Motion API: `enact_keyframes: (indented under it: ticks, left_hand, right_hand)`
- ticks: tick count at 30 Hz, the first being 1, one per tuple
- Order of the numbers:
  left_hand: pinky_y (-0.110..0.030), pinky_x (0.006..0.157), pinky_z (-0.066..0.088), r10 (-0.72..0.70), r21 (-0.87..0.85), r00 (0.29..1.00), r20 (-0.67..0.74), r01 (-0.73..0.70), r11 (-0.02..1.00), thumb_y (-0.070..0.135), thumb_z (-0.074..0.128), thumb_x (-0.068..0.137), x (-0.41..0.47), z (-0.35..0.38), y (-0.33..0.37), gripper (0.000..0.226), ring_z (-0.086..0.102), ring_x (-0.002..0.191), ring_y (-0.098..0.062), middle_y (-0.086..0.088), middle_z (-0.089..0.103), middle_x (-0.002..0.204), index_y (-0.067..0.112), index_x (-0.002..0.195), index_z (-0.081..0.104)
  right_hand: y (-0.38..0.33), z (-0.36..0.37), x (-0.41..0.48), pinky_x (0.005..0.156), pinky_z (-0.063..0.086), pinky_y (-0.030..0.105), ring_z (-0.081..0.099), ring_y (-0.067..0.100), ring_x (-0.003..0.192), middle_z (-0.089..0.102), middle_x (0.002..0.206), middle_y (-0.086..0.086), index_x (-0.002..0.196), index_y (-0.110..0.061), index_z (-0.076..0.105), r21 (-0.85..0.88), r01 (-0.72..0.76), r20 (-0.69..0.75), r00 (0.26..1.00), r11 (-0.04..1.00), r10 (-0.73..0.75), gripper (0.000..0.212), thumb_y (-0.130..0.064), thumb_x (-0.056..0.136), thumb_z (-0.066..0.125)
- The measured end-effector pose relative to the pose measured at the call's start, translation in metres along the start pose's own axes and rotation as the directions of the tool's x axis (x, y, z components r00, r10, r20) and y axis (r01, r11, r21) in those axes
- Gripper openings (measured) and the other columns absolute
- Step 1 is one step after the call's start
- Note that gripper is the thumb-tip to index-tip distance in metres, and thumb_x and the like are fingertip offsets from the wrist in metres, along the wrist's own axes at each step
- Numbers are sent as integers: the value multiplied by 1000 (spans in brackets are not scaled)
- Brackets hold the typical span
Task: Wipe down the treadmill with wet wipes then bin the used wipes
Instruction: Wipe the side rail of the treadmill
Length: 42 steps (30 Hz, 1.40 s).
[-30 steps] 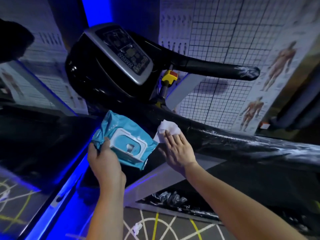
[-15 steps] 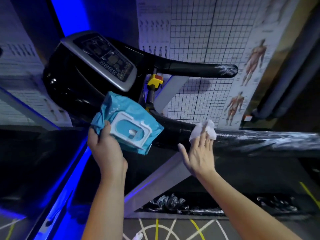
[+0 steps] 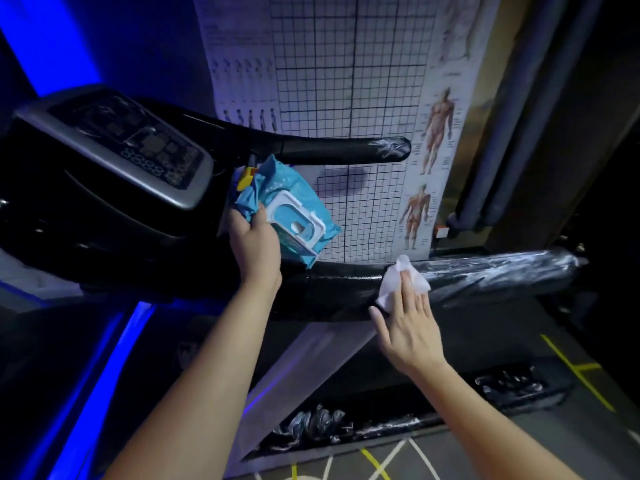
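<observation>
My right hand [image 3: 408,323] presses a white wet wipe [image 3: 398,280] flat against the near black handrail [image 3: 502,277] of the treadmill, fingers straight. The rail to the right of the wipe shines with plastic wrap. My left hand [image 3: 254,245] grips a light blue pack of wet wipes [image 3: 294,213] with a white flip lid, held up beside the treadmill's console [image 3: 121,147]. A second handrail [image 3: 346,150] runs behind the pack.
A grid chart and anatomy posters [image 3: 433,140] hang on the wall behind. A grey diagonal strut [image 3: 304,375] drops from the rail to the treadmill's base. Blue light strips [image 3: 104,375] glow at left. Yellow and white lines [image 3: 575,368] mark the floor.
My right hand has slid the wipe to the right along the near handrail. My left hand has kept the pack, now held higher beside the console. The view has turned right.
</observation>
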<state>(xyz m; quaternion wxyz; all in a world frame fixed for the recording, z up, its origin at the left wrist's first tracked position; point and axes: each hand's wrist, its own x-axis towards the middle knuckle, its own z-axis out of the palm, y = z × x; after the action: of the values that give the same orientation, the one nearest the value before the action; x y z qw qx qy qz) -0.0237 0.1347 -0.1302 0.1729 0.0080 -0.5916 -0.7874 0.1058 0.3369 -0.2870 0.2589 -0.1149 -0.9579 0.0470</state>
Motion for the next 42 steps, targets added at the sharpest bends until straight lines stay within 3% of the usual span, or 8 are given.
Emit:
enact_keyframes:
  ticks: [4, 10, 13, 17, 20, 26, 33, 42]
  left_hand:
    - [-33, 94, 50, -47, 17, 999, -17, 48, 999, 13, 50, 107, 0, 22, -11, 22, 61, 110, -24, -6, 59, 123, 14, 128, 54]
    - [-13, 74, 47, -31, 112, 999, 25, 28, 993, 16, 48, 108, 6, 35, -22, 31, 58, 105, -16, 0, 57, 122, 8, 138, 52]
    - [-20, 79, 49, -88, 65, 995, 43, 86, 994, 15, 48, 108, 13, 31, -35, 31, 61, 110, -21, -9, 60, 128, 7, 138, 52]
    - [-14, 69, 53, -219, -113, 976, -15, 216, 970, 11, 50, 107, 21, 25, -41, 38, 64, 99, -16, -12, 61, 129, 4, 145, 48]
    - [-14, 69, 54, -221, -144, 975, 2, 219, 965, 11, 51, 107, 20, 25, -41, 40, 66, 95, -8, -9, 62, 127, 5, 146, 48]
    - [-50, 107, 52, -205, -165, 978, 36, 208, 964, 16, 55, 106, 19, 26, -47, 25, 66, 121, -28, -12, 66, 132, 16, 130, 56]
    - [-42, 100, 56, -238, -281, 970, 45, 241, 929, 12, 54, 106, 23, 26, -46, 18, 68, 112, -23, -3, 68, 119, 23, 120, 56]
    - [-25, 75, 58, -246, -274, 966, 77, 257, 927, 15, 53, 107, 20, 24, -47, 27, 69, 101, -12, 1, 68, 117, 19, 133, 53]
  right_hand:
    - [-17, -11, 12, 126, 10, 43, 21, 31, 153, 21, 165, 16, 154, 3, 30, 139, 98, -32, 995, 985, -95, 71, -45, 101, 33]
    - [-45, -15, 32, 121, 27, 34, 36, 19, 146, 46, 154, 5, 146, -9, 50, 380, 52, -47, 998, 924, -37, 58, -31, 94, 39]
    - [-27, -19, 29, 116, 34, 23, 39, 8, 144, 46, 154, -5, 146, -18, 51, 452, 76, -61, 997, 889, -54, 56, -18, 91, 49]
    - [8, -12, 23, 116, 35, 24, 40, 13, 145, 44, 156, -1, 146, -13, 51, 376, 90, -111, 993, 922, -51, 58, -2, 89, 58]
    - [26, -4, 23, 119, 32, 45, 38, 24, 147, 43, 156, 9, 146, -5, 49, 216, 60, -158, 987, 974, -26, 51, -11, 96, 57]
    - [10, 6, 30, 127, 3, 44, 37, 24, 147, 53, 150, 6, 141, -10, 58, 131, -59, -219, 972, 990, 86, 47, -38, 107, 42]
    - [0, 1, 48, 122, 26, 51, 66, 18, 117, 73, 121, 3, 112, -9, 75, 189, 44, -346, 938, 981, 25, 22, -18, 102, 58]
    - [4, -41, 48, 88, 56, 29, 68, 6, 106, 70, 123, -16, 118, -23, 72, 450, -54, -8, 998, 891, 65, 26, -14, 93, 68]
